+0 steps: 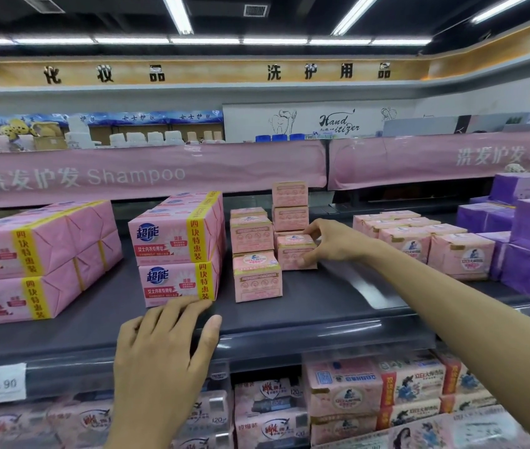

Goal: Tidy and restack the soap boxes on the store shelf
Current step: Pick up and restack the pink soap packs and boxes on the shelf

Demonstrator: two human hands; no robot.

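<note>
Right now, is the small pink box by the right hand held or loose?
Held: the right hand pinches the small pink box, thumb on its front, fingers over its top.

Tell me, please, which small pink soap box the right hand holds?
The low box at the foot of the tall column; the right hand pinches it, others stand untouched.

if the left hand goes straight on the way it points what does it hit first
Likely the lower pink four-pack, directly ahead of the left hand; whether they already touch is unclear.

Left hand (166,348) lies flat, fingers straight; right arm outstretched, right hand (328,243) pinching a soap box (291,251).
</note>
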